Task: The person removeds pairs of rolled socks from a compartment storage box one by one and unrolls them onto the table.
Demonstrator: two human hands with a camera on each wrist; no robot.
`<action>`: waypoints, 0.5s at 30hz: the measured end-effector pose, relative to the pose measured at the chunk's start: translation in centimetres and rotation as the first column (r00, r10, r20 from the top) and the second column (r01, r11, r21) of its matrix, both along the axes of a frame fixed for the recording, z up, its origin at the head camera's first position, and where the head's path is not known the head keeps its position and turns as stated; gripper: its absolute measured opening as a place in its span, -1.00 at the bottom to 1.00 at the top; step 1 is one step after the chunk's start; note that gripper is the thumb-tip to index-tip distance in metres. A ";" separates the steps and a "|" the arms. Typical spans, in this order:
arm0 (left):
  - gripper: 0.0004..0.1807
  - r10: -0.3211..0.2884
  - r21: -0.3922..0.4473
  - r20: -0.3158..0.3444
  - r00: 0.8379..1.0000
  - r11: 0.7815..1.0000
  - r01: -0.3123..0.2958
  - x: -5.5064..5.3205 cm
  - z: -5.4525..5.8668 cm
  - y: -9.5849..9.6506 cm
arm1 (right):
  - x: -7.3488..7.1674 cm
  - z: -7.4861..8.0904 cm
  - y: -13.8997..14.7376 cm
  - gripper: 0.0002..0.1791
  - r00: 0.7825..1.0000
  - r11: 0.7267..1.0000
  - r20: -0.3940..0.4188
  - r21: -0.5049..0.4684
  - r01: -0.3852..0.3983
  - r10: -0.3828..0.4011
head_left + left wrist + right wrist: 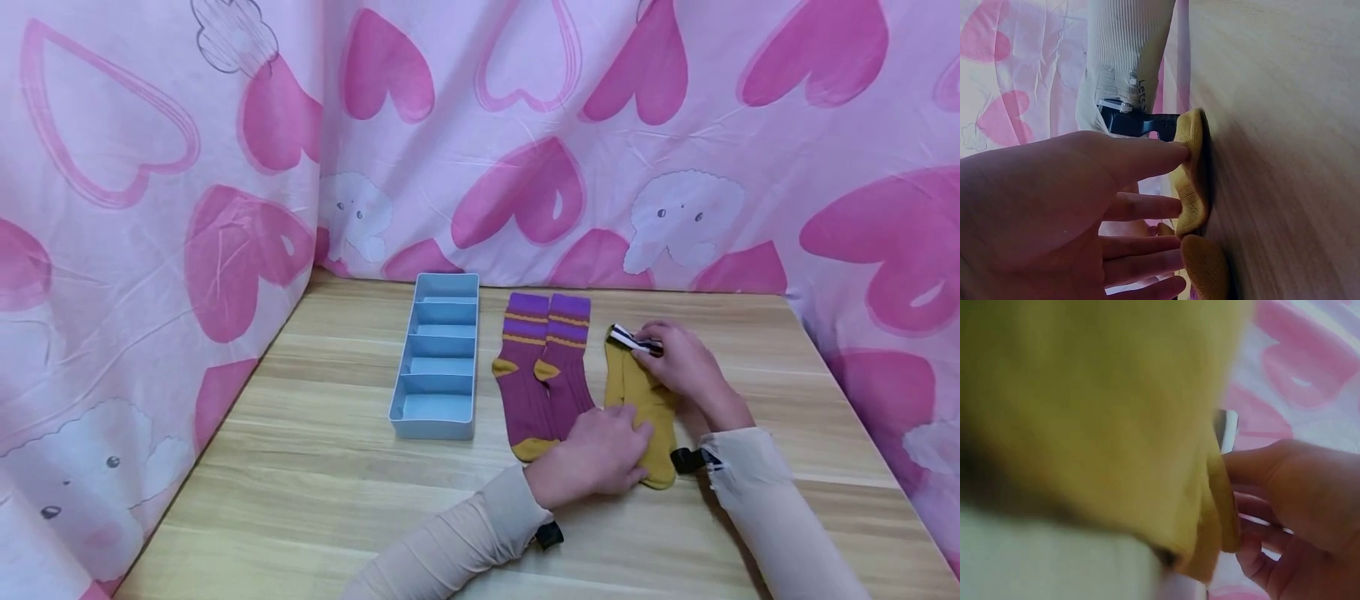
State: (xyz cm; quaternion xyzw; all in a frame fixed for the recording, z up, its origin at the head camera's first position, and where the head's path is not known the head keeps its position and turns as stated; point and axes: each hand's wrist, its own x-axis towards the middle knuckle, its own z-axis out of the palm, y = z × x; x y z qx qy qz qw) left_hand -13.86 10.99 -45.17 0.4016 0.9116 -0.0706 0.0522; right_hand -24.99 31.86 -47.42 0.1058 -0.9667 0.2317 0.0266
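Observation:
A pair of yellow socks [636, 392] with black-and-white striped cuffs lies on the table at the right. At its cuff end my right hand [681, 358] pinches the striped edge; the right wrist view shows the yellow fabric [1104, 412] close up and blurred, with the hand [1310, 506] beyond it. Lower down, my left hand [600, 454] rests on the yellow socks near the toes, its fingers mostly straight in the left wrist view, touching the sock edge [1192, 200]. Beside them lies a pair of purple socks [525, 367] with yellow heels and toes, partly behind the left hand.
A blue-grey box [432, 429] with several compartments in a row stands left of the purple socks. The wood-grain table [300, 500] is backed by pink heart-patterned cloth [420, 167] at the rear and sides.

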 end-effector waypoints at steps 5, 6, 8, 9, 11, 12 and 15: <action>-0.48 -0.007 -0.006 -0.019 1.000 1.000 0.007 0.0 0.0 -0.2 | -0.9 0.5 0.0 -0.72 1.000 0.997 -0.025 0.070 -0.014 0.016; -0.49 -0.008 -0.007 -0.022 1.000 1.000 0.008 0.0 0.1 -0.2 | -1.1 0.7 0.1 -0.72 1.000 0.997 -0.027 0.080 -0.015 0.017; -0.49 -0.012 -0.009 -0.025 1.000 1.000 0.012 0.0 0.1 -0.2 | -1.6 0.9 0.3 -0.71 0.999 0.996 -0.036 0.091 -0.023 0.027; -0.49 -0.014 -0.010 -0.026 1.000 1.000 0.014 0.0 0.2 -0.2 | -1.9 0.9 0.4 -0.72 0.998 0.995 -0.046 0.093 -0.027 0.031; -0.49 -0.016 -0.013 -0.025 1.000 1.000 0.016 0.0 0.2 -0.3 | -2.5 1.0 0.5 -0.74 0.997 0.995 -0.067 0.093 -0.037 0.043; -0.49 -0.017 -0.016 -0.023 1.000 1.000 0.016 0.0 0.2 -0.3 | -2.7 1.0 0.6 -0.76 0.996 0.995 -0.073 0.091 -0.043 0.050; -0.49 -0.017 -0.023 -0.012 1.000 1.000 0.017 -0.1 0.3 -0.2 | -3.3 0.9 0.6 -0.82 0.996 0.995 -0.075 0.087 -0.049 0.056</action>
